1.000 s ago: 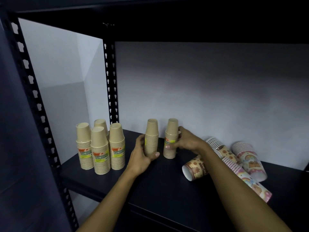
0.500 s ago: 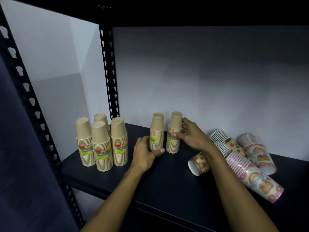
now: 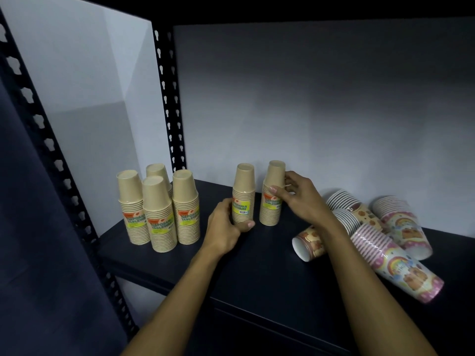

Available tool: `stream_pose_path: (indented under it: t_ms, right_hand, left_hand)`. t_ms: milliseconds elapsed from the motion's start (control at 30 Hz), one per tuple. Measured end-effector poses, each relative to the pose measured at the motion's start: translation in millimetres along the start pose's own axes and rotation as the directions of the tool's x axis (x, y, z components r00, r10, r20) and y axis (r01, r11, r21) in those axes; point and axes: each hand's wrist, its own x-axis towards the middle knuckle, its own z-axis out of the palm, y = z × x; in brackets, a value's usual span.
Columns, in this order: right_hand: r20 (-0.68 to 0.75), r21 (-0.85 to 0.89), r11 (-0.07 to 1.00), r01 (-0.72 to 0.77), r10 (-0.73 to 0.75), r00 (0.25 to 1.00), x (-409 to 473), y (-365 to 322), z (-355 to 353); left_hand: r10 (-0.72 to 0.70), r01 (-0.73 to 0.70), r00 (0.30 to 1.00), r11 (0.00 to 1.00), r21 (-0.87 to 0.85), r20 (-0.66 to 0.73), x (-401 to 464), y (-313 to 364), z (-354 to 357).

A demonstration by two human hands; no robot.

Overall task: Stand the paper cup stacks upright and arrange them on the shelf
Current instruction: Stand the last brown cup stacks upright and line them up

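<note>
My left hand point(image 3: 226, 231) grips one kraft cup stack point(image 3: 243, 195) low; my right hand point(image 3: 299, 199) pinches another kraft stack point(image 3: 272, 196). Light, crushable: hold the ribbed rims.

Four upright cup stacks point(image 3: 159, 209) left of frame centre on the shelf point(image 3: 270, 265), two upright stacks point(image 3: 257, 194) at centre, toppled stacks point(image 3: 372, 240) lying lower right.

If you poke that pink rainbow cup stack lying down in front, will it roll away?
Probably, a little. The pink rainbow paper cup stack lies on its round side on the dark shelf, so a nudge could roll it. Being tapered, it would likely curve rather than go straight. It looks light, and a hard squeeze might crush it.
</note>
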Motion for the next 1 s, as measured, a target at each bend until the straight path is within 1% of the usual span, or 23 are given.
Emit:
stream_pose_path:
  t_ms: [133,233,367,400,533,633,833,1000]
  right_hand:
    - [0.016,-0.001,1.0,0.011,-0.011,1.0,-2.8,-0.8,0.1]
    - [0.025,0.006,1.0,0.013,-0.013,1.0,-3.6,-0.9,-0.7]
    - [0.062,0.04,0.999,0.007,-0.01,0.998,-4.5,-0.7,-2.2]
    - [0.076,0.053,0.999,0.005,-0.009,0.997,-5.1,-0.8,-2.7]
    - [0.132,0.106,0.994,-0.004,-0.01,0.991,-6.9,-1.5,-2.8]
    - [0.14,0.123,0.992,0.0,-0.017,0.99,-6.8,-1.3,-2.2]
    - [0.153,0.134,0.991,0.006,-0.026,0.988,-5.3,1.9,0.2]
    - [0.16,0.138,0.99,0.002,-0.024,0.987,-7.0,2.2,-1.2]
  left_hand:
    - [-0.011,0.014,0.999,0.998,0.064,-0.048,1.4,0.7,4.3]
    - [-0.02,0.022,0.999,0.998,0.06,-0.029,0.0,1.7,3.3]
    - [-0.035,0.049,0.993,0.991,-0.122,0.113,-2.7,3.9,-6.0]
    - [-0.033,0.05,0.991,0.989,-0.137,0.128,-2.7,3.9,-7.7]
    - [-0.031,0.036,0.998,0.996,-0.083,0.056,-3.1,3.1,-5.7]
    - [-0.029,0.029,1.0,0.997,-0.067,0.008,-7.2,7.6,-2.6]
    - [-0.017,0.016,1.0,1.0,-0.017,-0.021,-11.3,13.6,-1.5]
    - [-0.021,0.021,1.0,1.0,0.012,-0.02,-13.2,17.5,-3.6]
